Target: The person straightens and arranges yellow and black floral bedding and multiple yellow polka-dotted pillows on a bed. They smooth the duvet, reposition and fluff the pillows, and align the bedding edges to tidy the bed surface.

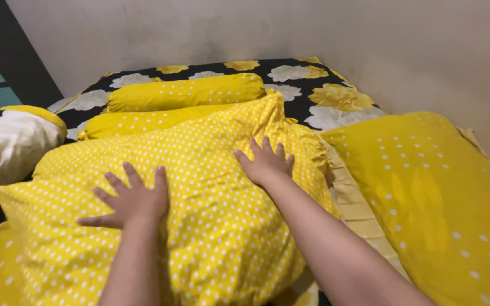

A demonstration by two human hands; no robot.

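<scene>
A large yellow pillow with white dots (211, 187) lies across the bed in front of me. My left hand (131, 199) rests flat on its near left part, fingers spread. Palm down with fingers apart, my right hand (266, 161) presses on the pillow's upper right part. Neither hand grips anything.
A second yellow dotted pillow (438, 192) lies at the right against the wall. Two yellow bolsters (185, 92) lie behind the pillow on a black sheet with yellow and white flowers (319, 93). Another white and yellow pillow (9, 141) sits at the left.
</scene>
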